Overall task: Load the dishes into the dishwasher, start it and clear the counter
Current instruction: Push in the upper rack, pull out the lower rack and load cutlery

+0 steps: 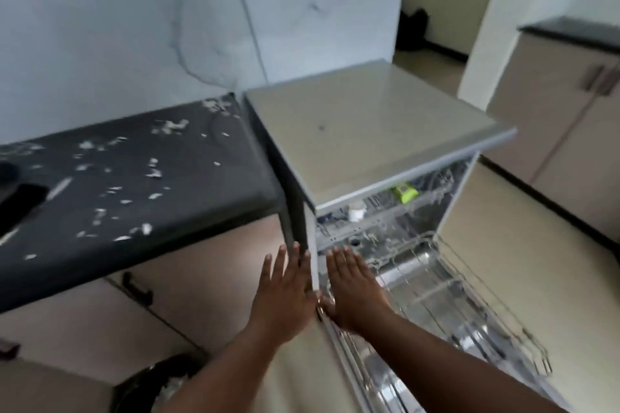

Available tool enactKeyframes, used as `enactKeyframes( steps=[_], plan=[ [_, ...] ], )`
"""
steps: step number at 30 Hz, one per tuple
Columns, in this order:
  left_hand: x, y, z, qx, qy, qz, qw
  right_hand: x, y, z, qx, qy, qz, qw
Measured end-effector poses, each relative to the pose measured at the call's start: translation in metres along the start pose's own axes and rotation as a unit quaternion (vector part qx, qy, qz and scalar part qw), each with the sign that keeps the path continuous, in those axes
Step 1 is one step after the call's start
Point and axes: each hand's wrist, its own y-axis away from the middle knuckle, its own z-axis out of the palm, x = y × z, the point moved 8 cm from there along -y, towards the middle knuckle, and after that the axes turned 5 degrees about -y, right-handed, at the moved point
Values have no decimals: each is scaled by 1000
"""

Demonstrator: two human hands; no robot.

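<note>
Kitchen corner, pale marbled wall across upper left of frame, beige floor lower right, beige cabinets with a dark top at far right. Dark matte table (141,174) fills left centre, strewn with white scraps and crumbs; a dark blurred object at its left edge, not identifiable. Black bin with white waste at bottom centre.

Grey freestanding dishwasher (369,124) stands at centre, touching the table's right end. Door is down; lower wire rack (469,298) pulled out toward lower right, apparently bare. Upper rack holds a lime-green item (406,193) and a small white item (355,213); blur hides detail.

Left hand (285,292): fingers straight and spread, flat by the dishwasher's left front edge, holding nothing. Right hand (352,285): fingers straight, palm down just inside the opening, holding nothing.

Judgement: step is likely sliding the lower rack home. Push level, keep fingers out of the wires, confirm the rack seats before lifting the door. Table still needs wiping.
</note>
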Motion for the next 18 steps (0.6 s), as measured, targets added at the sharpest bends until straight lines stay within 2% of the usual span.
enactKeyframes(
  steps=[6, 10, 12, 14, 16, 18],
  plan=[
    [-146, 43, -51, 16, -58, -158, 986, -120, -50, -80, 83, 50, -91, 991],
    [-226, 84, -89, 48, -34, -182, 982, -207, -72, -115, 127, 39, -109, 985],
    [-263, 107, -110, 80, -59, -185, 978, -251, -87, -120, 123, 23, -125, 984],
    [-305, 132, -132, 114, -66, -231, 964, -292, -104, -124, 127, 9, -138, 982],
    [-343, 150, -136, 102, -41, -268, 957, -334, -115, -128, 127, 18, -163, 978],
    [-373, 166, -116, 44, 4, -313, 949, -368, -121, -129, 114, 25, -193, 974]
  ],
)
